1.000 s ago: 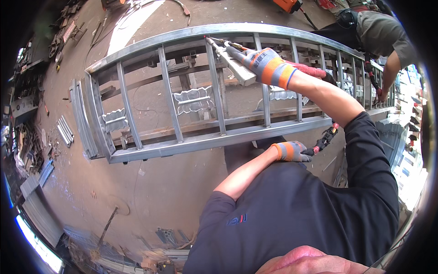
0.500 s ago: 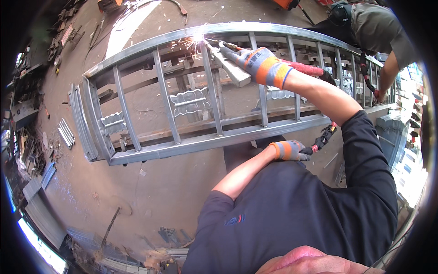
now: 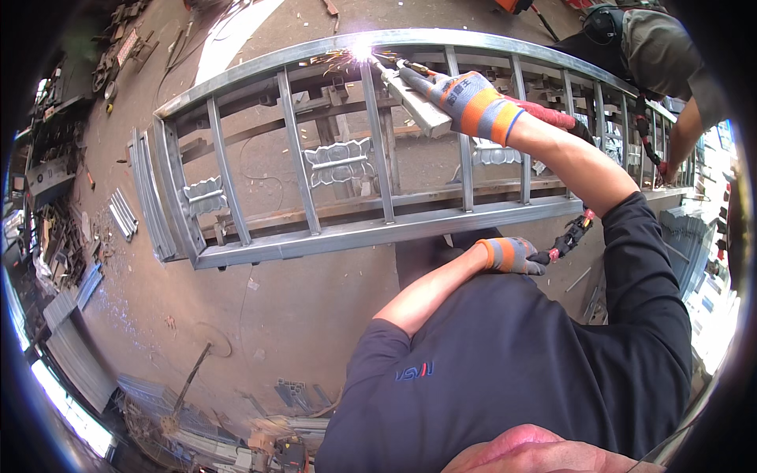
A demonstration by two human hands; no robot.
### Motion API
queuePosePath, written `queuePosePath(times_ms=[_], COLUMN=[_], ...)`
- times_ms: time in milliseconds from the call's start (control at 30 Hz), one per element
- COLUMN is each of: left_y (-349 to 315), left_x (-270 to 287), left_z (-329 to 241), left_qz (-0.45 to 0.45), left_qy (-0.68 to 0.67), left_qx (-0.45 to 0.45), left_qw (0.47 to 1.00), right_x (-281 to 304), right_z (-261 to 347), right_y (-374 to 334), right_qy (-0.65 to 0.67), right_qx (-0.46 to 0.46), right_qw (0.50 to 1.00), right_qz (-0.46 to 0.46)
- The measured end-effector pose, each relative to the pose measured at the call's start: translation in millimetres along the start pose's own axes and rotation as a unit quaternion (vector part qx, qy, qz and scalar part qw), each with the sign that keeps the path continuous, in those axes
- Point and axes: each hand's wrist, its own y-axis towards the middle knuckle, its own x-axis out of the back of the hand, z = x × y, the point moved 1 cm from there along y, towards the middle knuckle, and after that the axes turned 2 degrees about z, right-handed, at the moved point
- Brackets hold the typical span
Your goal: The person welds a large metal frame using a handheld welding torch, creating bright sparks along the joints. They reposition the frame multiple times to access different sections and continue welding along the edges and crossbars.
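My right hand [image 3: 473, 106], in a grey and orange glove, is closed round a welding torch whose red grip [image 3: 544, 117] shows behind the wrist. A pale rectangular metal piece [image 3: 422, 110] lies along the torch. A bright arc [image 3: 361, 52] throws sparks where an upright bar [image 3: 377, 134] meets the top rail of a silver metal frame [image 3: 260, 251]. Close to my body, my left hand [image 3: 512, 256], gloved alike, is wrapped round a black cable [image 3: 569, 236] with red tape. The left fingertips are partly hidden.
Wavy metal ornaments [image 3: 339, 163] sit between the frame's bars. At the far right another person [image 3: 666, 51] bends over the frame's other end. Metal strips [image 3: 150, 197] lean by the frame's left end, and scrap [image 3: 59, 229] lies along the left. A thin rod [image 3: 193, 378] stands lower left.
The view has shifted, so frame and hands appear slightly farther right and higher. The arc stays at the same joint, brighter now. Both hands keep their holds.
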Motion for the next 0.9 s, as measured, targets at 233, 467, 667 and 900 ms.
queuePosePath(times_ms=[233, 467, 667, 900], left_y=[0, 7, 23, 76], left_x=[-1, -6, -13, -9], left_z=[-2, 5, 9, -28], left_qz=[-0.009, -0.013, -0.015, 0.036], left_qy=[-0.002, -0.004, -0.005, -0.046], left_qx=[0.003, -0.014, -0.004, -0.036], left_qw=[1.0, 1.0, 1.0, 0.998], right_x=[-9, 5, 3, -21], right_z=[-5, -3, -15, -66], right_y=[-2, -8, -30, -99], right_qy=[-0.006, 0.035, 0.077, 0.022], right_qx=[0.005, -0.003, -0.004, 0.005], right_qw=[1.0, 0.999, 0.997, 1.0], right_qz=[-0.018, 0.016, 0.027, -0.004])
